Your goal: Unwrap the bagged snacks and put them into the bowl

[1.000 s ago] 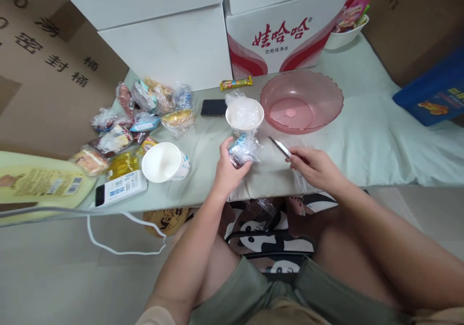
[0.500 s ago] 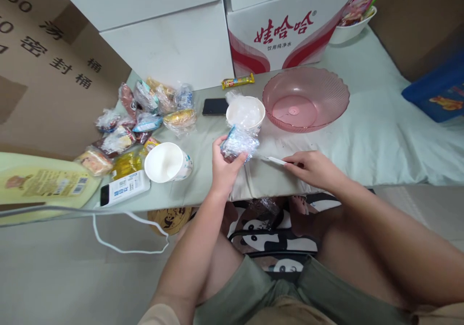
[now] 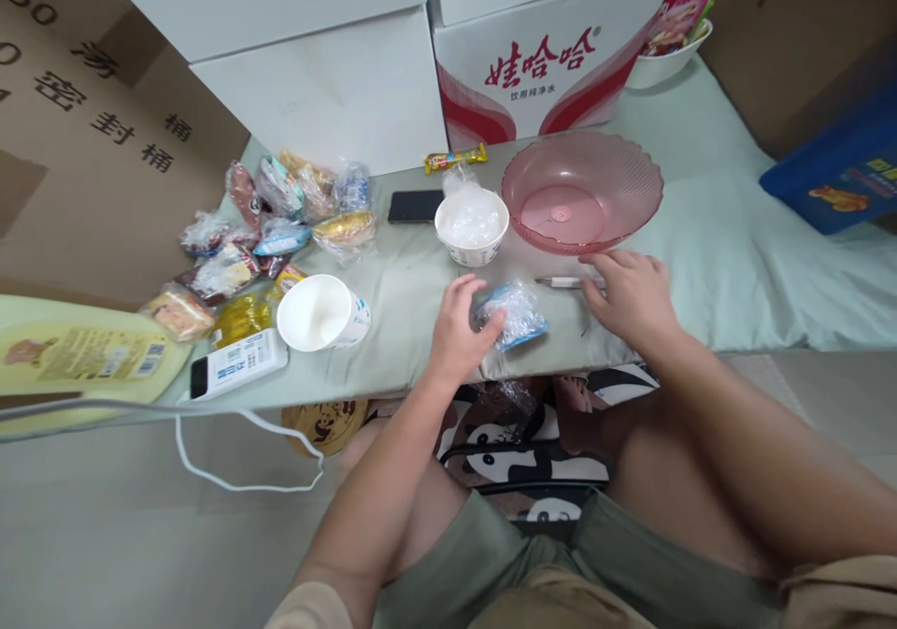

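My left hand (image 3: 463, 332) is open, its fingers curved beside a small blue snack packet (image 3: 513, 314) wrapped in clear crinkled film. The packet lies on the pale green cloth near the front edge; whether my thumb touches it I cannot tell. My right hand (image 3: 631, 294) is open above the cloth, fingers spread. A slim white pen-shaped cutter (image 3: 561, 282) lies flat by its fingertips, partly hidden under the hand. Beyond my left hand stands a paper cup (image 3: 474, 253) with crumpled clear film inside. The pink ribbed bowl (image 3: 648, 183) sits past my right hand.
On the left are several film-wrapped snacks (image 3: 228, 272), an empty paper cup (image 3: 292, 322), a white power bank (image 3: 249, 360) and a yellow bottle (image 3: 77, 353). A black phone (image 3: 415, 207) and a yellow snack stick (image 3: 455, 158) lie before the white cartons (image 3: 529, 68).
My left hand has let go of the wrapped packet, which now lies on the cloth. My right hand has released the white cutter and opened, slightly farther back.
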`<move>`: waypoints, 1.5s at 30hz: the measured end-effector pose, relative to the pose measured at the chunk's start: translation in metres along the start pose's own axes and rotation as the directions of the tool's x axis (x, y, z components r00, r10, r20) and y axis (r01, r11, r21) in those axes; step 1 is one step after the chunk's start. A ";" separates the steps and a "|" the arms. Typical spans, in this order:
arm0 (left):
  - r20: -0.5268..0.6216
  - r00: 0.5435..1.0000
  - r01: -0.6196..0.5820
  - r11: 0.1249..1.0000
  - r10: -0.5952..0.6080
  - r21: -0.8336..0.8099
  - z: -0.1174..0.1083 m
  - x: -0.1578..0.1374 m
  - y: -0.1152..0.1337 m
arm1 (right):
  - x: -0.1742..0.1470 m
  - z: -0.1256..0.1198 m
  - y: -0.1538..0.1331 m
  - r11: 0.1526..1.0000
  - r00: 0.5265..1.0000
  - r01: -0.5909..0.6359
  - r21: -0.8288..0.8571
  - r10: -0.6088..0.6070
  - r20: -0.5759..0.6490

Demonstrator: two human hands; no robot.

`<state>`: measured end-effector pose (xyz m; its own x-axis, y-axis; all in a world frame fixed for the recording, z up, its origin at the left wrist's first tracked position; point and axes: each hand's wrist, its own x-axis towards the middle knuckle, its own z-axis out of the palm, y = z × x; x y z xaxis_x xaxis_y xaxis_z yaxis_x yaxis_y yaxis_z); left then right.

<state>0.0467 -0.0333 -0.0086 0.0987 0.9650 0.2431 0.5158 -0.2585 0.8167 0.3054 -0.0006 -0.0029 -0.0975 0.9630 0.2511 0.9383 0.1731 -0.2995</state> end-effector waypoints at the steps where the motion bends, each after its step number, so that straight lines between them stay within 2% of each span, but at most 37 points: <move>1: -0.021 1.000 -0.023 1.000 0.023 0.016 -0.003 0.002 -0.002 | -0.001 -0.001 -0.002 0.999 1.000 0.020 0.050 -0.020 -0.015; 2: -0.008 0.999 -0.049 0.998 0.049 0.026 -0.006 0.003 -0.004 | -0.002 -0.001 -0.005 0.992 0.999 0.051 0.117 -0.051 -0.008; 5: 0.128 0.987 -0.101 0.995 0.098 0.019 -0.013 0.005 -0.006 | -0.010 -0.005 -0.020 0.923 0.972 0.175 0.344 -0.218 0.090; 7: 0.136 0.991 -0.009 1.000 0.013 -0.029 -0.013 0.006 -0.005 | -0.015 -0.007 -0.030 0.870 0.932 0.233 0.435 -0.328 0.156; 9: 0.061 0.983 0.181 0.966 -0.172 -0.185 -0.012 0.007 -0.003 | -0.018 -0.006 -0.038 0.848 0.907 0.245 0.469 -0.371 0.198; 11: 0.021 0.918 0.364 0.822 -0.395 -0.437 -0.011 0.009 0.001 | -0.019 -0.004 -0.041 0.849 0.907 0.226 0.478 -0.362 0.215; 13: 0.066 0.827 0.462 0.609 -0.558 -0.645 -0.012 0.012 0.005 | -0.017 0.000 -0.043 0.850 0.912 0.209 0.483 -0.348 0.217; 14: 0.095 0.792 0.483 0.525 -0.603 -0.701 -0.013 0.013 0.006 | -0.016 0.002 -0.043 0.851 0.911 0.208 0.482 -0.348 0.222; 16: 0.123 0.759 0.500 0.451 -0.639 -0.740 -0.014 0.015 0.008 | -0.014 0.005 -0.043 0.855 0.900 0.222 0.469 -0.364 0.239; 19: 0.105 0.766 0.500 0.486 -0.634 -0.716 -0.016 0.016 0.008 | -0.012 0.007 -0.044 0.850 0.882 0.260 0.457 -0.402 0.245; 23: 0.034 0.781 0.478 0.562 -0.624 -0.675 -0.023 0.017 -0.001 | -0.010 0.006 -0.043 0.827 0.916 0.260 0.499 -0.375 0.144; 25: 0.012 0.843 0.405 0.618 -0.538 -0.674 -0.025 0.017 -0.004 | -0.010 0.006 -0.043 0.814 0.931 0.255 0.522 -0.352 0.094; 27: 0.045 0.927 0.308 0.690 -0.372 -0.655 -0.024 0.015 -0.005 | -0.010 0.004 -0.043 0.796 0.931 0.257 0.548 -0.356 0.081; 29: 0.112 0.962 0.265 0.767 -0.248 -0.584 -0.019 0.014 -0.002 | -0.011 0.003 -0.045 0.770 0.918 0.270 0.578 -0.388 0.087; 30: 0.125 0.962 0.270 0.800 -0.241 -0.536 -0.017 0.013 -0.001 | -0.012 0.002 -0.046 0.755 0.910 0.279 0.593 -0.405 0.087; 32: 0.059 0.952 0.290 0.823 -0.300 -0.488 -0.013 0.014 0.001 | -0.013 0.000 -0.047 0.730 0.905 0.289 0.619 -0.420 0.072; 34: -0.061 0.919 0.293 0.780 -0.389 -0.553 -0.014 0.017 0.001 | -0.013 -0.001 -0.046 0.726 0.915 0.277 0.630 -0.399 0.057; 38: -0.180 0.793 0.278 0.608 -0.582 -0.743 -0.031 0.023 -0.006 | -0.011 -0.004 -0.034 0.783 0.958 0.233 0.577 -0.287 0.003; 41: -0.223 0.712 0.299 0.575 -0.666 -0.761 -0.044 0.022 -0.014 | -0.007 -0.006 -0.020 0.829 0.972 0.218 0.516 -0.231 -0.040; 43: -0.204 0.715 0.371 0.610 -0.669 -0.700 -0.050 0.019 -0.019 | -0.004 -0.007 -0.010 0.862 0.977 0.210 0.461 -0.203 -0.065; 45: -0.174 0.747 0.448 0.679 -0.642 -0.582 -0.053 0.014 -0.024 | -0.004 -0.009 -0.002 0.890 0.976 0.215 0.403 -0.185 -0.112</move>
<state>-0.0096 -0.0158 0.0029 -0.4059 0.8786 -0.2517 -0.1013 0.2305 0.9678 0.3067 -0.0065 0.0056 -0.2321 0.8851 0.4034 0.6799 0.4442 -0.5834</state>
